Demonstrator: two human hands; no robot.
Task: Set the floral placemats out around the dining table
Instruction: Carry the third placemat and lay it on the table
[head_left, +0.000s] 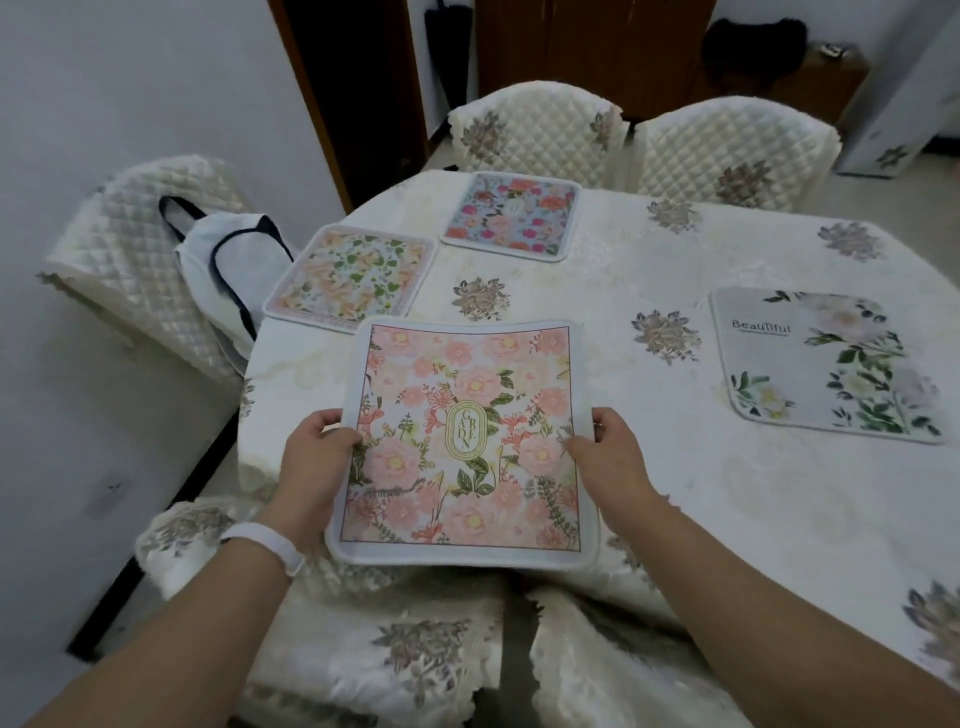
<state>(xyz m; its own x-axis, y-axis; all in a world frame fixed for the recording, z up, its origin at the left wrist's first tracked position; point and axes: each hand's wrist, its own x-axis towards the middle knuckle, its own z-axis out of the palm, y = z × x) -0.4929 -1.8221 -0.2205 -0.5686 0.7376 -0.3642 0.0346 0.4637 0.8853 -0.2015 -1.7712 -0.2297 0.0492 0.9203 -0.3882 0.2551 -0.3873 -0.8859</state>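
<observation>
Left hand (319, 452) and right hand (605, 449) each pinch pink placemat (467, 431) edges, keeping it flat over the table (675, 493) edge for placing.

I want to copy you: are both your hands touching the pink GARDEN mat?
Touching. The head view shows the left hand and right hand each gripping a side edge of the pink GARDEN mat, thumbs on top.
</observation>
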